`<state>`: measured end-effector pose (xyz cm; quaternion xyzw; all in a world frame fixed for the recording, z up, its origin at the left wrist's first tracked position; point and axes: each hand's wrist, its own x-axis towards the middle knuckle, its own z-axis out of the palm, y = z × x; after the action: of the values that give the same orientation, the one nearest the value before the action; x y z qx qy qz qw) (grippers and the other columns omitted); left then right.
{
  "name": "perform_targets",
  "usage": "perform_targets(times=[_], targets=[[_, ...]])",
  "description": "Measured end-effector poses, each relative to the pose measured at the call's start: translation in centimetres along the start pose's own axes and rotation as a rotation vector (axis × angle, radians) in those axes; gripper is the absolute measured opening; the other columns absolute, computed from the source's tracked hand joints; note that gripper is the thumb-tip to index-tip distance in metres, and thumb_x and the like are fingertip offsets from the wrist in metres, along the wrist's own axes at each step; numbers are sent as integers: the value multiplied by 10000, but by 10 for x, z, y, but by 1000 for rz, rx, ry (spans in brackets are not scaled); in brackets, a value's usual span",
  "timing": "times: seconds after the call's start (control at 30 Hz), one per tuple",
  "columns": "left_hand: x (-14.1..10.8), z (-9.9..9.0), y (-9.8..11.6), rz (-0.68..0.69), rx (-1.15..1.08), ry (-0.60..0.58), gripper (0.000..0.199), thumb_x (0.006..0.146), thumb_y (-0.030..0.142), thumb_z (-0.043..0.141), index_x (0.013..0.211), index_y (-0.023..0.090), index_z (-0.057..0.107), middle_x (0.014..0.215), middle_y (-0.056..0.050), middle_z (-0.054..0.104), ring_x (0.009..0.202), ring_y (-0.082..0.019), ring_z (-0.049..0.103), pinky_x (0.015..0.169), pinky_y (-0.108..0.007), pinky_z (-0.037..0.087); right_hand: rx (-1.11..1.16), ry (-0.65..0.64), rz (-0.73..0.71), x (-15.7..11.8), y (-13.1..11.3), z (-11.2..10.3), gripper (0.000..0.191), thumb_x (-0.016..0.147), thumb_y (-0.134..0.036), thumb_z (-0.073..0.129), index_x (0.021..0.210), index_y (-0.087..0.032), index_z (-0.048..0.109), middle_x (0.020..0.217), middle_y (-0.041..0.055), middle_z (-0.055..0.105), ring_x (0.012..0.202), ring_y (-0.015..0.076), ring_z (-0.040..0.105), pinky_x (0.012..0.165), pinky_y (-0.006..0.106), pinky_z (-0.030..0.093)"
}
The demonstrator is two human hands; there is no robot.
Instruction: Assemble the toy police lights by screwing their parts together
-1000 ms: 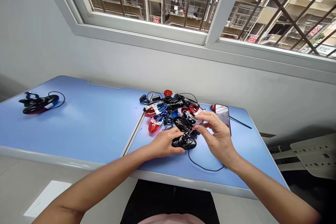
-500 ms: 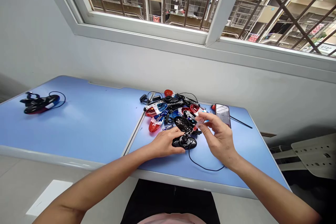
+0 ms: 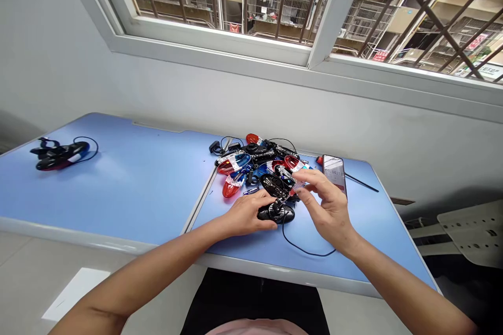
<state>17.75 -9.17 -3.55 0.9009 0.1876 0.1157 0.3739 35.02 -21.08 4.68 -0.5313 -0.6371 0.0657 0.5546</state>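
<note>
My left hand (image 3: 251,213) presses its fingers around a black oval bicycle-light-like housing (image 3: 289,214), holding it down on the table near the front edge. A thin black cable (image 3: 304,251) curls from that housing toward my right wrist. Pinched between the thumb and fingertips of my right hand (image 3: 328,209) is a small screwdriver (image 3: 293,191) with a clear and red handle. Its shaft slants down and left to the top of the housing, by my left fingertips. Just behind lies an open black shell (image 3: 274,185) with its inside facing up.
Behind my hands is a pile of red and blue clear covers (image 3: 234,162) and black parts. A lit phone (image 3: 333,167) and a long black rod (image 3: 361,183) lie to the right. A black unit with cable (image 3: 63,156) sits far left. A seam (image 3: 199,199) divides the blue tabletops.
My right fingers have shifted slightly on the screwdriver handle, now covering more of it. My left hand and the housing stay in place.
</note>
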Motion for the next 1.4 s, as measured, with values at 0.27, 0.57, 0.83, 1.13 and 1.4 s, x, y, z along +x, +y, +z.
perform_targets(times=[0.27,0.57,0.83,1.13,1.4], targets=[[-1,2,-4,28,-33,30,599,798,393,856,1343,226,670,1148,-67,682,1037,-269,673,888,-344,522,51,32,13,-7,13,4,401,990,-114,578,1343,-295,635,1050,40,763,782,150,702,731,343,616],[0,1,-3,-11,-26,72,528,727,373,922,1163,215,671,1119,-60,718,989,-271,691,835,-356,521,114,177,-53,-14,40,12,416,934,-132,722,1294,-336,686,970,8,742,779,151,690,688,314,608],[-3,2,-2,-2,-29,40,513,764,348,905,1186,212,647,1150,-70,703,1017,-265,682,840,-356,517,127,168,-53,-25,43,10,351,1008,-187,631,1345,-289,633,1084,64,773,816,171,717,697,342,631],[-5,2,-4,28,-46,58,504,799,394,881,1213,227,646,1167,-79,704,1043,-274,679,870,-375,531,132,145,-103,-24,35,9,467,995,-59,559,1377,-321,611,1066,62,744,895,191,688,720,355,628],[-5,2,-5,54,-42,74,494,811,422,872,1203,218,652,1154,-88,701,1028,-268,677,869,-376,540,78,155,-101,-22,38,8,461,949,-83,665,1337,-331,655,983,42,704,830,182,664,692,340,621]])
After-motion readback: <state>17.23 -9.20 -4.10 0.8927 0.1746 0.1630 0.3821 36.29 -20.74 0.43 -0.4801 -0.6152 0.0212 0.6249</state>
